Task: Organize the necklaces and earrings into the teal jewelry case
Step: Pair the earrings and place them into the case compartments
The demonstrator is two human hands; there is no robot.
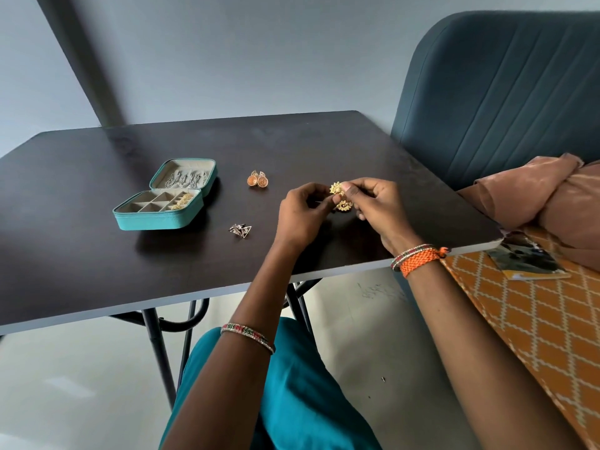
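1. Counter (97,177): dark flat top, carries everything; the teal jewelry case is the landmark for all places below.
2. Teal jewelry case (156,219): lies open on the counter's left part. Silver pieces hang in the lid half; the base has small compartments, with gold pieces in the right-hand ones. Looks like a light, soft-sided shell, so likely to slide if pushed.
3. Left hand (300,216): well to the right of the case, fingers curled, pinching the gold earrings from the left.
4. Right hand (373,203): just beyond the left hand, farther right of the case, thumb and fingers pinching the upper gold piece.
5. Gold earrings (337,194): held above the counter between both hands, right of the case. Judgement: light, rigid, ornate metal with a dangling lower part; small and easy to drop. Best pinched at the round top disc, not the hanging part.
6. Orange earrings (257,180): on the counter, right of the case's lid, untouched. Probably light; grip by the round faces.
7. Silver triangle earrings (241,230): on the counter, right of the case's base. Thin wire frames, likely bendable; lift gently at a corner.
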